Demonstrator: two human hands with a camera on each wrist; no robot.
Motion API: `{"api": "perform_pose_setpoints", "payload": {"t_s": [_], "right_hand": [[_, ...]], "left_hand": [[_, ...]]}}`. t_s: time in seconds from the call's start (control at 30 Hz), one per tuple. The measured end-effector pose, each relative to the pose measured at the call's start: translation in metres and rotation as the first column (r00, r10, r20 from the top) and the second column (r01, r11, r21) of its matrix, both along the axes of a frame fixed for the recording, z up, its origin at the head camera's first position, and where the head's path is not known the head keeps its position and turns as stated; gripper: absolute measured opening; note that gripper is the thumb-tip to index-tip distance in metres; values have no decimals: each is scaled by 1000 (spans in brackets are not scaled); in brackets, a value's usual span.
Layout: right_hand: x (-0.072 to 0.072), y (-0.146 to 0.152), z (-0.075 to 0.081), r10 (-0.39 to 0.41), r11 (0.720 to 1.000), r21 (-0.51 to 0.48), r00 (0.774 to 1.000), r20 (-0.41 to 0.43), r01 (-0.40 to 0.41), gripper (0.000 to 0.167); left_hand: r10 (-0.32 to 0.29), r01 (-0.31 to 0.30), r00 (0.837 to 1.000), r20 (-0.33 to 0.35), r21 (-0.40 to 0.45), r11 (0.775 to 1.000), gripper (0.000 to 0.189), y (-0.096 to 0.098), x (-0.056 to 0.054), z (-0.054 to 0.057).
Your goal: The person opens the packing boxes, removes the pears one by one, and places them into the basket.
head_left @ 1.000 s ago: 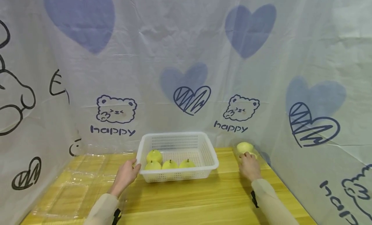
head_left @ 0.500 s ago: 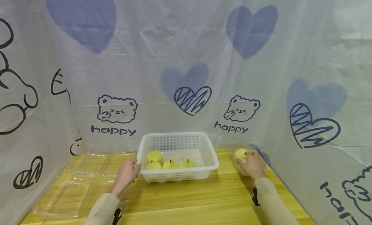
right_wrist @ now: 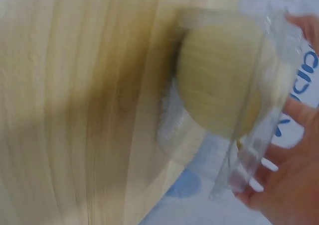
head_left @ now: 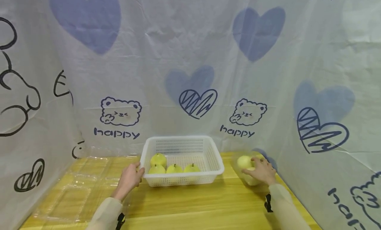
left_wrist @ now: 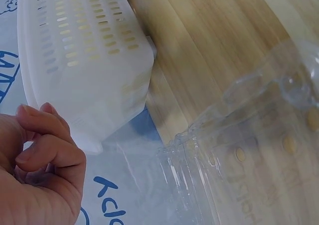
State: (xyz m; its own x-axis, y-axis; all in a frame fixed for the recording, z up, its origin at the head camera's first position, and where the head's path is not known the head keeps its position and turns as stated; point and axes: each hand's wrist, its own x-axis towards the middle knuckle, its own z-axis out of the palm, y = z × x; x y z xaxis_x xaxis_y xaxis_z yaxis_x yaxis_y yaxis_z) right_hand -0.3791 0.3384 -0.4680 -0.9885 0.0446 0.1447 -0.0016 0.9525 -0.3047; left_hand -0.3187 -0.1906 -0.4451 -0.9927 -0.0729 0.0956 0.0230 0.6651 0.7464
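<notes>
My left hand [head_left: 130, 177] is at the left rim of a white perforated plastic basket [head_left: 205, 172]. In the left wrist view its fingers are curled at the basket's edge. Several yellow-green pears [head_left: 174, 168] lie in the front and left of the basket. At the right, my right hand [head_left: 262, 170] grips a clear plastic box [right_wrist: 174, 135] from its right side, fingers spread along the wall. Pale yellow pears [head_left: 244, 162] sit inside this box. The right wrist view shows one large pear [right_wrist: 214, 80] through the plastic, blurred, with the box tilted.
Several clear plastic trays [head_left: 71, 200] lie on the wooden table [head_left: 190, 207] at the left, beside my left forearm. A white printed curtain [head_left: 184, 58] with hearts and bears closes off the back and both sides.
My right hand has shifted from atop the clear box to its right side. The box with its pears has turned and come slightly nearer. My left hand and the basket stay put.
</notes>
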Motion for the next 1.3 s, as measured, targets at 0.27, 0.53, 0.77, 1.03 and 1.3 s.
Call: {"api": "perform_pose_setpoints", "payload": {"t_s": [0.27,0.53,0.77,1.03,1.3], "right_hand": [[13,2,10,241,969,-65,968,75,-236,91],[29,-9,16,361,930,-131,922,141,-344,92],[41,-16,18,420,904,-159,894,158,-397,93],[52,-23,25,494,864,-248,833,251,-438,94],[62,-41,34,524,852,-165,808,269,-497,93]], "left_hand": [[4,-5,999,-34,-24,1000,52,-1,0,-3],[10,-10,999,-42,-10,1000,52,-4,2,-3],[18,-19,999,-40,-11,1000,53,-1,1,-1],[9,-11,998,-68,-27,1000,51,2,0,-3],[6,-8,998,-65,-28,1000,53,2,0,-3]]}}
